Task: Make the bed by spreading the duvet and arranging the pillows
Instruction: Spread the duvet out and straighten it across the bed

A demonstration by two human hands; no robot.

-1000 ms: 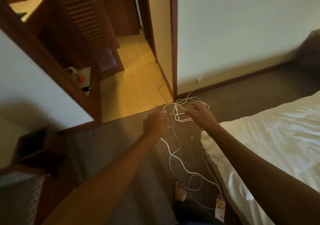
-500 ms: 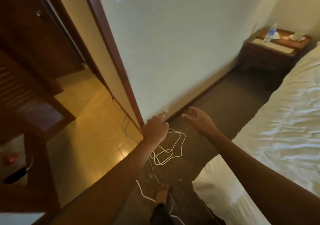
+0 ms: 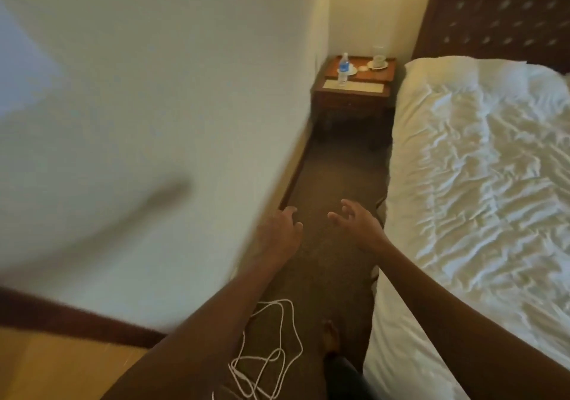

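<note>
1. duvet (image 3: 481, 159): white, v. wrinkled, spread over the bed (image 3: 401, 369) on the right of the view. its long axis runs along the bed, from the dark headboard (image 3: 499, 14) at the top down twd the person. the top edge is bunched and puffy just below the headboard. no hand touches it.
2. right hand (image 3: 359, 222): released, fingers spread and a bit bent, thumb out, holding nothing. it hovers over the carpet (image 3: 336, 168), just beside the bed's edge but apart from it.
3. left hand (image 3: 279, 233): also empty, fingers loosely curled, back of the hand up. it is near the foot of the wall (image 3: 154, 91); can't tell if it touches it.
4. the hands are close together w/ a gap btwn them, both arms stretched fwd over the strip of carpet btwn wall and bed.
5. white cord (image 3: 277, 350): loose loops on the carpet, partly under the left forearm, apart from both hands.
6. bare foot (image 3: 331, 336) on the carpet just right of the cord.
7. wooden worktop (image 3: 354, 100) in the far corner, beside the head of the bed; on it a water bottle (image 3: 343, 69) upright and a cup (image 3: 379, 60) on a saucer.
</note>
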